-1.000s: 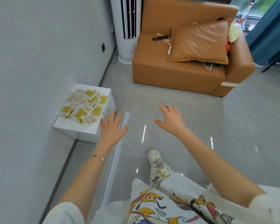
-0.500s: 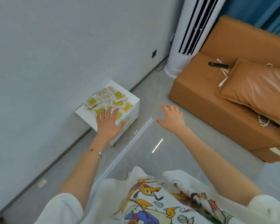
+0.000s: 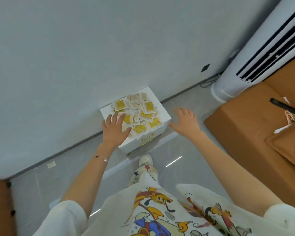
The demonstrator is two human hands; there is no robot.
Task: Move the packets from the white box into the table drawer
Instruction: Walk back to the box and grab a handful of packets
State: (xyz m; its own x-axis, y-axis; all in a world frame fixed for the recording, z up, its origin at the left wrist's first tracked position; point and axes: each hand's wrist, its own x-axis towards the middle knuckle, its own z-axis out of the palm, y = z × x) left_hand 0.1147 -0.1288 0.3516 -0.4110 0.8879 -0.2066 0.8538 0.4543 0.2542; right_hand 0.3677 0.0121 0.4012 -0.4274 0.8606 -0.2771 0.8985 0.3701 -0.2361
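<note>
Lots of little packets (image 3: 136,114) lie in a messy heap on top of the white box (image 3: 163,109). Some are yellow and some are pale, and they lap over each other. The white box sits on the floor (image 3: 191,169), right against the grey wall (image 3: 75,48). Its front has drawers (image 3: 139,147) with thin gold handles (image 3: 147,139) (I cannot tell if any drawer is open). My left hand (image 3: 115,129) is flat with the fingers spread wide. It is over the near corner of the heap and covers a few packets, but I cannot tell if it presses on them or just hovers. It pinches nothing. My right hand (image 3: 186,122) is spread too, palm down, just beside the right side of the box and over the floor, and it holds nothing. A thin bracelet (image 3: 101,158) is on my left wrist. My white shoe (image 3: 146,159) is on the floor near the front of the box. My shirt (image 3: 160,210) with cartoon pictures shows at the bottom. A tall white fan tower (image 3: 242,70) with black slits stands by the wall on the right, and a brown sofa (image 3: 242,126) is next to it. A black remote (image 3: 279,105) lies on the sofa seat, near a brown cushion (image 3: 291,143).
</note>
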